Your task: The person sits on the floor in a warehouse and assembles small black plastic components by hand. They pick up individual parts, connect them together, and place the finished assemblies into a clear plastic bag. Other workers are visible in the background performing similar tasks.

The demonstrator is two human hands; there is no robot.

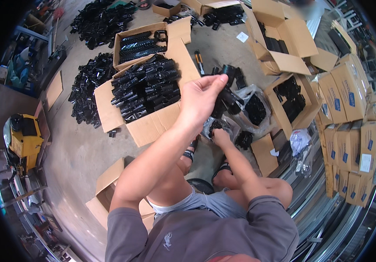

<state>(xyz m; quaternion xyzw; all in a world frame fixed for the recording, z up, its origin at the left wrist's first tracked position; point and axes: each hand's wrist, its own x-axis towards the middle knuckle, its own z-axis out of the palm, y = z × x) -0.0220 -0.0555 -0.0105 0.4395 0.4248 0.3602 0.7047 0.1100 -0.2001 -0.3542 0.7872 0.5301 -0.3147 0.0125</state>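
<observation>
My left hand (199,97) is raised at the middle of the view, thumb and fingers closed on a glossy black tubular fitting (227,72). More dark tubular pieces (228,97) show just beyond and below it; whether they are joined to it I cannot tell. Lower down, my right hand (219,136) reaches to small black parts (215,125) in a clear plastic bag, its fingers bent and partly hidden. A second clear bag (258,126) holding black parts stands to the right. Beyond my left hand, an orange-and-black handled tool (199,62) lies by a box flap.
Left of my hands, an open carton (142,131) is heaped with black fittings, beside loose piles (93,89) on the floor. Open cartons (312,107) sit at the right, before stacked closed cartons (340,98). Metal profiles (303,218) lie lower right; a yellow machine (23,139) stands far left.
</observation>
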